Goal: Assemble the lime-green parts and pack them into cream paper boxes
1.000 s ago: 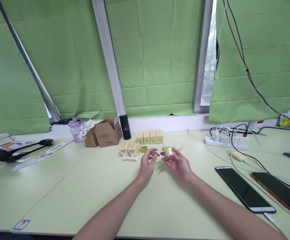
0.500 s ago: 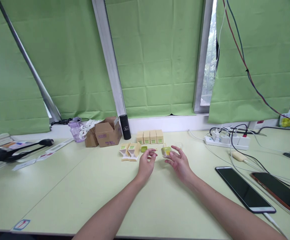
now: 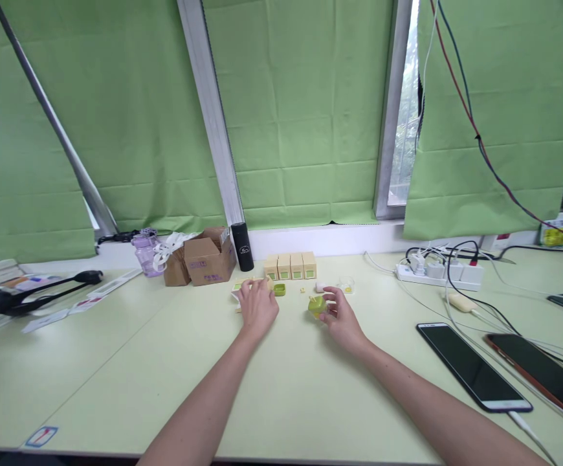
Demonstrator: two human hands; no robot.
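Note:
My right hand (image 3: 343, 318) is closed on a small clear container with a green top (image 3: 316, 305), held tilted just above the table. To the left, my left hand (image 3: 258, 305) has its fingers bent down around a small beige carton (image 3: 270, 283), which it mostly hides. Another open carton (image 3: 237, 289) pokes out beside those fingers. Just right of my left hand lies a small green tray (image 3: 279, 290). A tiny yellow piece (image 3: 302, 290), a whitish piece (image 3: 320, 287) and a clear plastic cup (image 3: 346, 285) lie between and beyond the hands.
Several closed beige boxes (image 3: 290, 266) stand in a row at the back. Left of them are a black flask (image 3: 242, 247), a cardboard box (image 3: 209, 260) and a purple bottle (image 3: 146, 254). Phones (image 3: 473, 366), cables and a power strip (image 3: 439, 277) occupy the right; a black headset-like item (image 3: 39, 294) lies left.
My left hand has moved left from beside the container onto the open cartons. My right hand has lowered the container slightly and turned it, so its green top now faces me.

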